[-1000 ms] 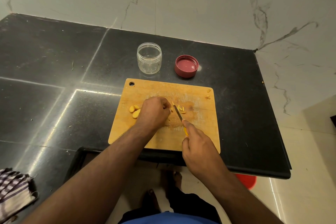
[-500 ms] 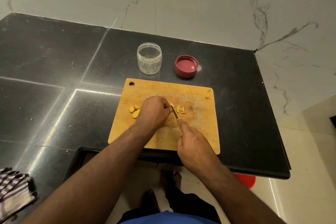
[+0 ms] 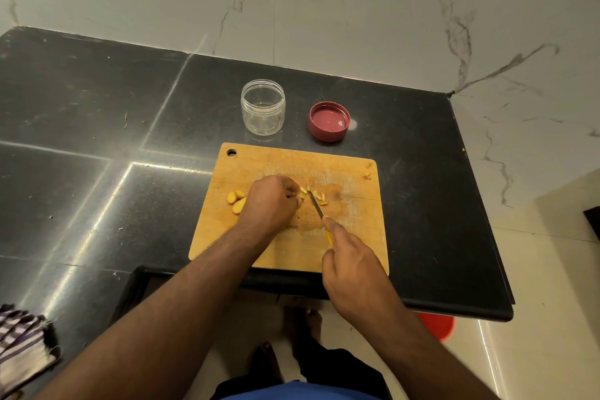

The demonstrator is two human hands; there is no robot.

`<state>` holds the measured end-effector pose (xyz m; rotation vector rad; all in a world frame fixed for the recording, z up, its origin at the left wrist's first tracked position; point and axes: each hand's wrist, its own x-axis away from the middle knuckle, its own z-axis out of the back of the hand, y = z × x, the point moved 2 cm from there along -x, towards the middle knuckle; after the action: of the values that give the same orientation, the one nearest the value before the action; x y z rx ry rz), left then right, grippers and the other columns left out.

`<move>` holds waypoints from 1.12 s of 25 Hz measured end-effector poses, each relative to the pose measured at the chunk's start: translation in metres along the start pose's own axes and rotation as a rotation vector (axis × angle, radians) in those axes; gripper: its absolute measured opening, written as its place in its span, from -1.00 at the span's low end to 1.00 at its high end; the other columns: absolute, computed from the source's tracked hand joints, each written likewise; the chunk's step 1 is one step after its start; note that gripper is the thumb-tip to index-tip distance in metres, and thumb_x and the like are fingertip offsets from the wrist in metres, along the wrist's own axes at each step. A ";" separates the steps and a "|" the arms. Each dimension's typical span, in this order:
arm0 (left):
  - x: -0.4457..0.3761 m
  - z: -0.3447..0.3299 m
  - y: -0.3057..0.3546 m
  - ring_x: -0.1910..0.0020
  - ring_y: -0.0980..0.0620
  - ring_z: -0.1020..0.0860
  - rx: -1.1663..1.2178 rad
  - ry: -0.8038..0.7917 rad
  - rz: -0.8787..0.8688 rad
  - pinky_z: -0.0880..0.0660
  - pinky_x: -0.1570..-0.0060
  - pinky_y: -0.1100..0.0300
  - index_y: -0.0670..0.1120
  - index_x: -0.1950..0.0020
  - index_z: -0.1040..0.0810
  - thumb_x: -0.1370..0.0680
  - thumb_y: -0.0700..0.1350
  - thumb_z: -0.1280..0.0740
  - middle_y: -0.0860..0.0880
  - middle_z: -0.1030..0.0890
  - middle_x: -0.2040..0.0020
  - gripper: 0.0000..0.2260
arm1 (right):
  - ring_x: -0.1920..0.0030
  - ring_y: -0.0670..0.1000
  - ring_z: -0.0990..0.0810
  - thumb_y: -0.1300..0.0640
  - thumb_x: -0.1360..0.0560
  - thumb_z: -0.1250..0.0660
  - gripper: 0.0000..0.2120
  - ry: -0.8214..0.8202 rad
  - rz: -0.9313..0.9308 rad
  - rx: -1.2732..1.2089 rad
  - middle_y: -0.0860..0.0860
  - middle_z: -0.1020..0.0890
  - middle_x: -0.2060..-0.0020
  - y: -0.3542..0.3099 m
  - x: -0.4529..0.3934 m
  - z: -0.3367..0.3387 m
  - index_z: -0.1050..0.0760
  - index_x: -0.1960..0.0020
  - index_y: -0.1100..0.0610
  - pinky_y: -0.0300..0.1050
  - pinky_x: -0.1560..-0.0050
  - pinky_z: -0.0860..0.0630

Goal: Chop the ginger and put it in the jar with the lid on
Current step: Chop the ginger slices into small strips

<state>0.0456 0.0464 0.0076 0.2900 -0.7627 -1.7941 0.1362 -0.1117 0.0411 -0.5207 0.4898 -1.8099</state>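
A wooden cutting board [image 3: 344, 178] carries pale yellow ginger pieces [image 3: 236, 200], whole at left and chopped near the blade. One piece is pinned under the curled left hand [image 3: 271, 203]. A yellow-handled knife [image 3: 316, 206] is gripped by the right hand [image 3: 352, 261]. The clear jar [image 3: 263, 110] stands open behind the board, beside the red lid [image 3: 329, 121].

left hand [image 3: 271, 203] on ginger [image 3: 300, 198], right hand [image 3: 352, 265] around knife [image 3: 316, 204], above chopping board [image 3: 350, 178]

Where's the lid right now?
In the head view the lid lies open side up on the black counter, just right of the jar and behind the cutting board.
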 end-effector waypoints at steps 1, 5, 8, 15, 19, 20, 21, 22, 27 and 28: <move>0.001 0.000 0.000 0.04 0.14 -0.53 0.002 0.006 0.003 -0.44 0.09 0.27 -0.05 -0.18 -0.66 -0.54 -0.13 -0.45 0.01 -0.68 -0.07 -0.78 | -0.16 -0.07 -0.49 0.16 -0.65 -0.08 -0.51 -0.005 0.006 0.006 -0.01 -0.49 -0.27 -0.001 -0.002 -0.001 -0.14 -0.56 0.00 -0.24 -0.12 -0.43; 0.001 0.001 0.001 0.09 0.14 -0.51 -0.006 0.019 -0.002 -0.40 0.14 0.28 -0.04 -0.07 -0.69 -0.54 -0.14 -0.43 0.02 -0.67 -0.01 -0.87 | -0.10 -0.09 -0.49 0.15 -0.65 -0.09 -0.51 -0.009 -0.002 0.023 -0.03 -0.50 -0.23 -0.003 -0.008 -0.006 -0.13 -0.56 -0.02 -0.26 -0.05 -0.45; 0.000 0.001 0.001 0.10 0.15 -0.51 -0.004 0.025 -0.006 -0.40 0.12 0.28 -0.05 -0.03 -0.71 -0.54 -0.15 -0.42 0.03 -0.68 0.00 -0.89 | -0.06 -0.08 -0.50 0.15 -0.64 -0.09 -0.51 -0.020 0.003 0.028 -0.03 -0.51 -0.21 -0.003 -0.012 -0.009 -0.13 -0.55 -0.01 -0.22 -0.04 -0.49; -0.002 0.001 0.002 0.10 0.14 -0.53 -0.008 0.009 -0.018 -0.41 0.11 0.28 -0.07 -0.04 -0.72 -0.54 -0.16 -0.41 0.04 -0.69 -0.01 -0.88 | -0.18 -0.01 -0.50 0.16 -0.63 -0.06 -0.51 -0.063 -0.005 0.016 0.03 -0.50 -0.27 -0.004 -0.024 -0.015 -0.14 -0.55 0.04 -0.13 -0.15 -0.48; -0.001 0.001 0.002 0.11 0.14 -0.54 -0.018 0.018 -0.019 -0.42 0.13 0.27 -0.05 -0.01 -0.72 -0.54 -0.14 -0.41 0.04 -0.69 0.02 -0.90 | -0.10 -0.05 -0.49 0.14 -0.64 -0.06 -0.51 -0.070 -0.009 0.016 0.00 -0.51 -0.21 0.000 -0.007 -0.015 -0.11 -0.56 0.01 -0.20 -0.07 -0.46; -0.001 0.001 0.001 0.10 0.14 -0.54 -0.019 0.019 -0.022 -0.43 0.12 0.27 -0.05 -0.01 -0.72 -0.54 -0.13 -0.42 0.04 -0.70 0.02 -0.90 | -0.11 -0.05 -0.49 0.14 -0.64 -0.06 -0.51 -0.073 -0.012 0.019 0.00 -0.51 -0.22 0.002 0.000 -0.014 -0.11 -0.56 0.00 -0.21 -0.08 -0.45; -0.001 0.001 0.001 0.09 0.14 -0.54 -0.018 0.016 -0.022 -0.44 0.10 0.27 -0.05 -0.03 -0.72 -0.55 -0.13 -0.42 0.03 -0.70 0.00 -0.89 | -0.11 -0.06 -0.50 0.14 -0.64 -0.06 -0.50 -0.068 -0.013 0.023 -0.01 -0.50 -0.23 0.003 0.006 -0.012 -0.11 -0.56 -0.01 -0.24 -0.08 -0.43; -0.001 0.001 0.000 0.07 0.15 -0.53 -0.017 0.010 -0.021 -0.45 0.09 0.27 -0.06 -0.06 -0.71 -0.55 -0.14 -0.42 0.02 -0.69 -0.02 -0.87 | -0.09 -0.07 -0.50 0.14 -0.64 -0.07 -0.50 -0.051 -0.007 0.019 -0.02 -0.50 -0.22 0.003 0.010 -0.010 -0.11 -0.56 -0.02 -0.27 -0.05 -0.41; -0.001 0.000 0.001 0.05 0.16 -0.51 -0.015 0.005 -0.019 -0.43 0.09 0.29 -0.06 -0.14 -0.69 -0.56 -0.16 -0.40 0.01 -0.68 -0.10 -0.82 | -0.16 -0.08 -0.49 0.14 -0.65 -0.08 -0.51 -0.004 0.007 -0.036 -0.04 -0.48 -0.28 0.003 0.005 -0.002 -0.13 -0.56 -0.02 -0.23 -0.12 -0.43; 0.000 0.000 0.001 0.06 0.16 -0.51 -0.012 0.013 -0.019 -0.43 0.09 0.29 -0.06 -0.14 -0.69 -0.56 -0.17 -0.40 0.00 -0.68 -0.08 -0.82 | -0.17 -0.07 -0.48 0.14 -0.65 -0.08 -0.51 -0.011 0.006 -0.029 -0.03 -0.48 -0.29 0.002 0.003 -0.003 -0.12 -0.56 -0.02 -0.21 -0.13 -0.44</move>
<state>0.0464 0.0465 0.0080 0.3013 -0.7421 -1.8129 0.1348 -0.1143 0.0376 -0.5481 0.5109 -1.7953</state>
